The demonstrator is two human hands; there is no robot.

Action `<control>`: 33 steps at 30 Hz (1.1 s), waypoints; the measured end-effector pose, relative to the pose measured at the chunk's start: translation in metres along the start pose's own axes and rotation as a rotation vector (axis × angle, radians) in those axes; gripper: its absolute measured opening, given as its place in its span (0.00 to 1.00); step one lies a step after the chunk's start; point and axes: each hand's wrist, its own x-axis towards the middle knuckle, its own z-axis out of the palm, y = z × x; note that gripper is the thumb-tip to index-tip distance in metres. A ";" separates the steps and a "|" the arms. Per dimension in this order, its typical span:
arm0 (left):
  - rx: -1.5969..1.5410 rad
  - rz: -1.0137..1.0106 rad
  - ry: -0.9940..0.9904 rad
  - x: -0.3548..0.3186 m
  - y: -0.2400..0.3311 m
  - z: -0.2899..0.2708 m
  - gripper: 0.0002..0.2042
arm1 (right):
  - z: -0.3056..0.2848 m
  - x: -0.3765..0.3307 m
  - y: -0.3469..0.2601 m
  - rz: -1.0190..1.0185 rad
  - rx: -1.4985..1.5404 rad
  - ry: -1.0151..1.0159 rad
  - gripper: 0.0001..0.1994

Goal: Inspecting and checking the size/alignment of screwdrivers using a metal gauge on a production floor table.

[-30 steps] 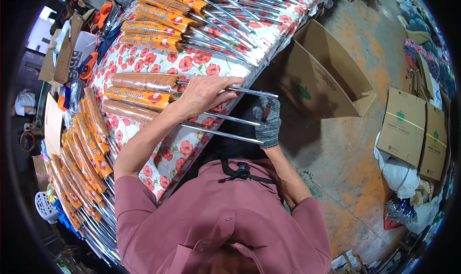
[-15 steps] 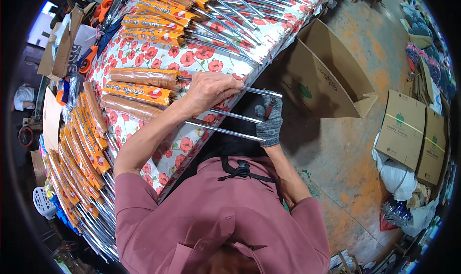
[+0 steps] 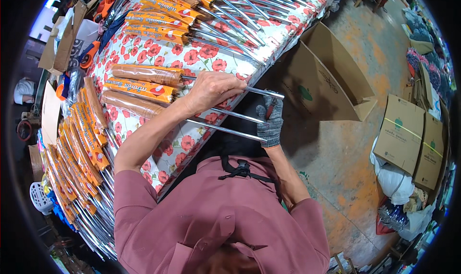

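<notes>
Three long items lie side by side across the table edge, each with a brown head in a clear and orange printed sleeve (image 3: pixel 139 91) and a shiny metal rod. My bare left hand (image 3: pixel 213 90) is closed around the farthest metal rod (image 3: pixel 264 92), its arm crossing over the other two. The nearer rods (image 3: pixel 240 131) stick out past the edge. At the rod ends is my right hand (image 3: pixel 272 122), in a grey knit glove, fingers curled. A small dark reddish thing shows between its thumb and fingers; its kind is unclear.
More sleeved items (image 3: pixel 163 19) lie at the table's far side, and a stack (image 3: pixel 81 149) leans at the left. The tablecloth (image 3: pixel 192 58) has red flowers. An open cardboard box (image 3: pixel 331 77) stands right of the table; flattened cartons (image 3: pixel 399 132) lie farther right.
Both hands keep nearly the same hold and place. The surroundings shift slightly in the picture as my head moves a little.
</notes>
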 end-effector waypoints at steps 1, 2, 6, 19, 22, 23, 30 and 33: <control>-0.006 0.004 0.007 0.000 0.000 0.001 0.08 | 0.000 0.000 -0.001 0.015 -0.014 0.006 0.28; -0.017 0.012 0.014 -0.001 0.000 0.001 0.08 | 0.000 -0.001 -0.002 0.001 -0.074 0.005 0.27; -0.020 0.000 0.003 -0.001 0.000 0.000 0.08 | 0.001 -0.001 -0.004 -0.009 -0.177 0.013 0.25; -0.029 0.018 0.007 -0.001 0.003 -0.003 0.07 | -0.008 -0.004 0.013 -0.075 -0.370 -0.004 0.11; -0.011 0.014 -0.006 0.000 0.006 -0.004 0.07 | -0.008 -0.007 0.013 -0.013 -0.341 -0.007 0.11; -0.006 0.009 -0.009 0.001 0.008 -0.005 0.07 | -0.009 -0.008 0.011 0.060 -0.294 -0.025 0.12; -0.090 -0.145 -0.359 -0.009 0.030 -0.033 0.05 | -0.047 -0.037 -0.014 -0.213 -0.646 -0.134 0.22; 0.039 -0.086 -0.305 -0.002 0.016 -0.039 0.08 | -0.053 -0.038 -0.008 -0.058 -0.526 -0.014 0.21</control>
